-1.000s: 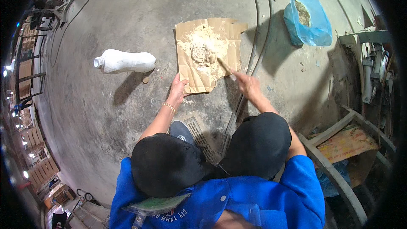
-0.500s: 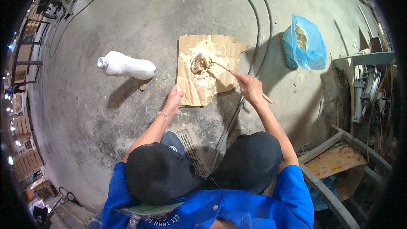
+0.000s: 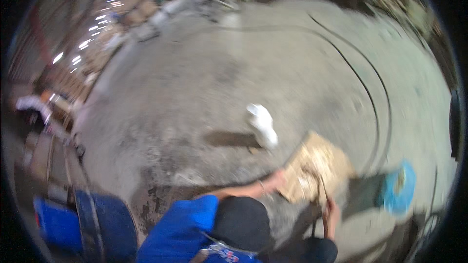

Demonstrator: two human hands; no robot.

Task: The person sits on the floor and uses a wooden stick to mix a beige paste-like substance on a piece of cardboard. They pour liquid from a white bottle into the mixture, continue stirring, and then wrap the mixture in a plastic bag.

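One edge of the brown paper sheet (image 3: 298,159), at floor (image 3: 219,92) level, is pinched by the left hand (image 3: 277,181); the right hand (image 3: 332,214) grips a stick (image 3: 323,188). Brace the sheet while stirring.

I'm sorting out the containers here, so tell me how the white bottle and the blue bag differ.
Colour: the bottle is white, the bag blue.
Shape: the bottle is slim and long; the bag is broader.
Place: the bottle is left of the brown sheet, the bag right of it.
Contents: the bag shows a pale patch inside; the bottle shows none.
Shared: both rest on the floor.
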